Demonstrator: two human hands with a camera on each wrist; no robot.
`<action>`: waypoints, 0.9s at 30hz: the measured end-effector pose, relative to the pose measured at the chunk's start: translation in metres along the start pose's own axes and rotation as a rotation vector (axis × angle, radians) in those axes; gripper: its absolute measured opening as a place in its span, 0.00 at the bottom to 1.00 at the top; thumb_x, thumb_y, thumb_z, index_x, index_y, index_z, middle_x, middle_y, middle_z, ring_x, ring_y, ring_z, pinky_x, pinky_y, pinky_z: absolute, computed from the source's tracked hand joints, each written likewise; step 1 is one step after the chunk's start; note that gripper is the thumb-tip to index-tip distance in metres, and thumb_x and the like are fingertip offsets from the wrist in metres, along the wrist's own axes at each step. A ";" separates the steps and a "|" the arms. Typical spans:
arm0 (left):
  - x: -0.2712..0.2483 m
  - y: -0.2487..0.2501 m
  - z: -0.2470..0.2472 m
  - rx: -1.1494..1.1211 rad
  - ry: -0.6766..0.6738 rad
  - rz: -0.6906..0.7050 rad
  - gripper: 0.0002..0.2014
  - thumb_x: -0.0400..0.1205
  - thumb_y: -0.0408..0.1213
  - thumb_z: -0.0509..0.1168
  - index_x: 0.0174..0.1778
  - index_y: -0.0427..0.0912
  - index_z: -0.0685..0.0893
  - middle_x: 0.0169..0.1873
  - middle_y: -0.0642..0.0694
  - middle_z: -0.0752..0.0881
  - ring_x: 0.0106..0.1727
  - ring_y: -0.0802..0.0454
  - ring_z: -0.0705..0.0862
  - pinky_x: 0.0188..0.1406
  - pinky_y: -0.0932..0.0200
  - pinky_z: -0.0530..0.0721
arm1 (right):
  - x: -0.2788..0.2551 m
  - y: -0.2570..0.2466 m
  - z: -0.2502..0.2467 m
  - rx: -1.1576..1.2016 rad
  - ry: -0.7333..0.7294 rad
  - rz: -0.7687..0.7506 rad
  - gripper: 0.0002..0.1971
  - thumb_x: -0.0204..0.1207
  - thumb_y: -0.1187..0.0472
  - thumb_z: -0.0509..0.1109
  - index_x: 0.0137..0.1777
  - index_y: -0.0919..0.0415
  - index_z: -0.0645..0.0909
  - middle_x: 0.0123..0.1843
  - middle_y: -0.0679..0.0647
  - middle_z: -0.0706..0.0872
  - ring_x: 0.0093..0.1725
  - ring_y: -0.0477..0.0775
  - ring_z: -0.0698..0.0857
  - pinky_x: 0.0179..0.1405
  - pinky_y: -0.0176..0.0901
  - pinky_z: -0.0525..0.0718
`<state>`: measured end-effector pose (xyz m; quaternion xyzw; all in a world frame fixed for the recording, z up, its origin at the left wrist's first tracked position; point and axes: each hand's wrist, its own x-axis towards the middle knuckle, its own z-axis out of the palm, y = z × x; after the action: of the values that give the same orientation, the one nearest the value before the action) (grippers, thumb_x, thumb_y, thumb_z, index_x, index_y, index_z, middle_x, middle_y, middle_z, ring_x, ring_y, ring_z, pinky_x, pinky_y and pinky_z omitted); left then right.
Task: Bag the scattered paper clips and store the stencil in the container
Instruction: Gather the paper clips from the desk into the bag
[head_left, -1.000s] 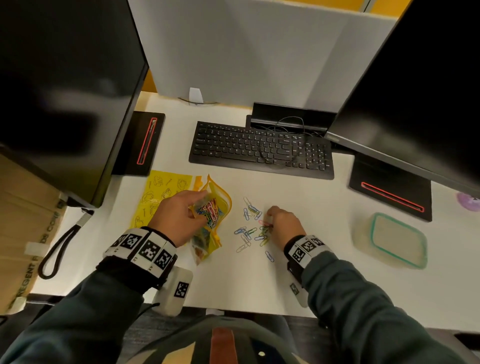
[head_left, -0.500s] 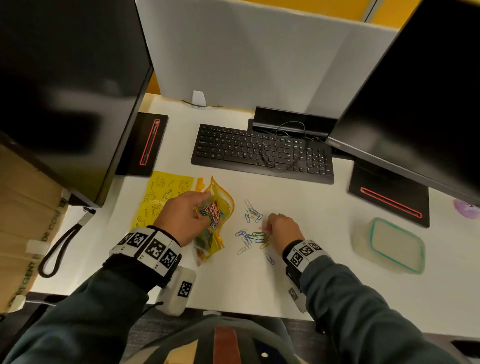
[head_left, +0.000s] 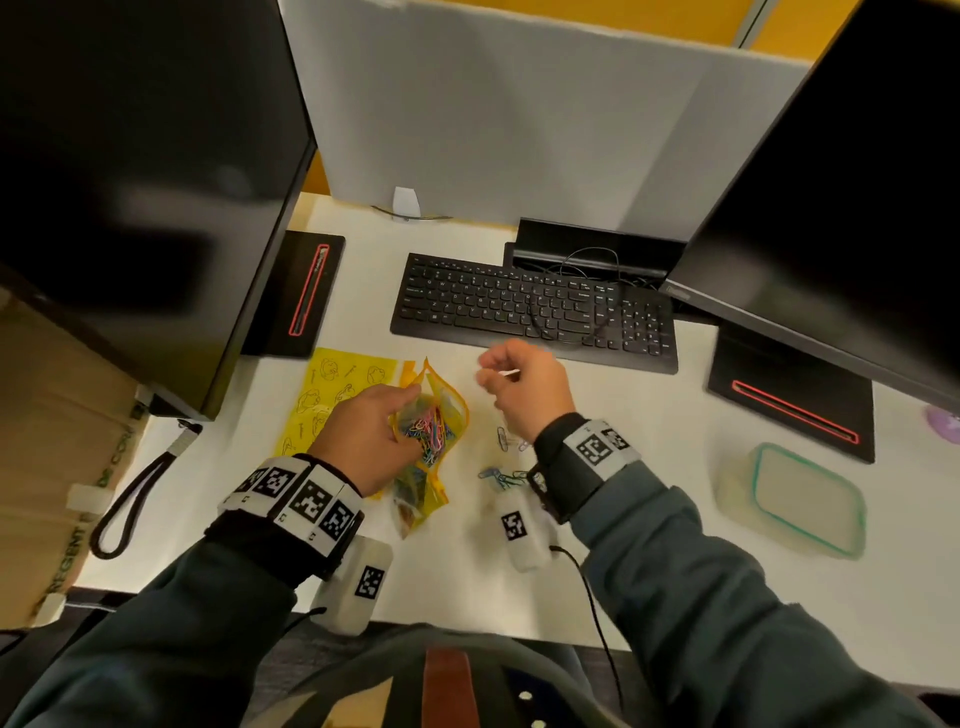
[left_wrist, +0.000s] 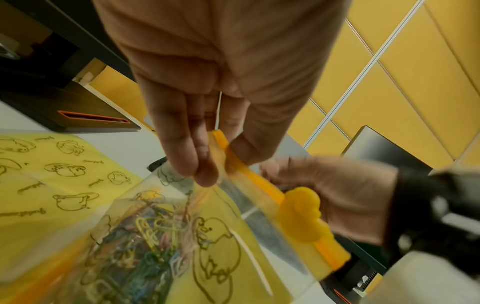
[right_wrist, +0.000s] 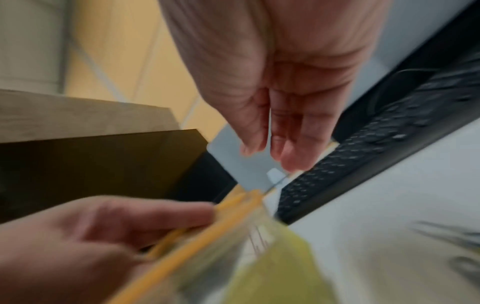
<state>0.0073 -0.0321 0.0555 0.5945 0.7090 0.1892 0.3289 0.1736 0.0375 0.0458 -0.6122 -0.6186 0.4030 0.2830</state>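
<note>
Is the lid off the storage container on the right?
No, in the head view the green-rimmed lid sits on the container, which stands untouched on the desk.

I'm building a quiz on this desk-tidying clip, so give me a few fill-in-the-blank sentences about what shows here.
1. The left hand holds the yellow zip bag open; inside lie coloured paper ____.
2. The stencil lies on the desk, to the ____ of the bag.
3. The container with the green rim sits by the person's ____ arm.

Missing words: clips; left; right

White desk, grey partition, yellow wall panels behind.
</note>
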 end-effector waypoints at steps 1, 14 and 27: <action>-0.001 -0.001 -0.001 -0.001 0.000 -0.006 0.29 0.70 0.30 0.69 0.68 0.49 0.75 0.69 0.46 0.76 0.30 0.54 0.78 0.45 0.64 0.74 | 0.004 0.011 -0.006 -0.103 -0.002 0.035 0.09 0.76 0.66 0.68 0.55 0.55 0.82 0.53 0.53 0.86 0.49 0.54 0.83 0.53 0.44 0.81; -0.003 0.002 -0.003 -0.016 -0.018 -0.014 0.29 0.70 0.30 0.69 0.68 0.48 0.75 0.68 0.46 0.77 0.37 0.44 0.84 0.46 0.62 0.78 | -0.034 0.072 0.017 -0.808 -0.516 -0.246 0.19 0.77 0.64 0.64 0.68 0.57 0.77 0.67 0.59 0.77 0.67 0.63 0.74 0.60 0.51 0.79; -0.003 0.001 -0.003 -0.017 -0.016 -0.016 0.29 0.70 0.30 0.70 0.68 0.48 0.74 0.67 0.45 0.77 0.37 0.45 0.84 0.44 0.64 0.75 | -0.023 0.068 -0.008 -0.676 -0.352 -0.104 0.15 0.73 0.74 0.61 0.55 0.64 0.83 0.54 0.63 0.85 0.54 0.63 0.83 0.52 0.43 0.78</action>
<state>0.0059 -0.0342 0.0588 0.5876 0.7092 0.1879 0.3412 0.2185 0.0110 -0.0044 -0.5603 -0.7859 0.2603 -0.0256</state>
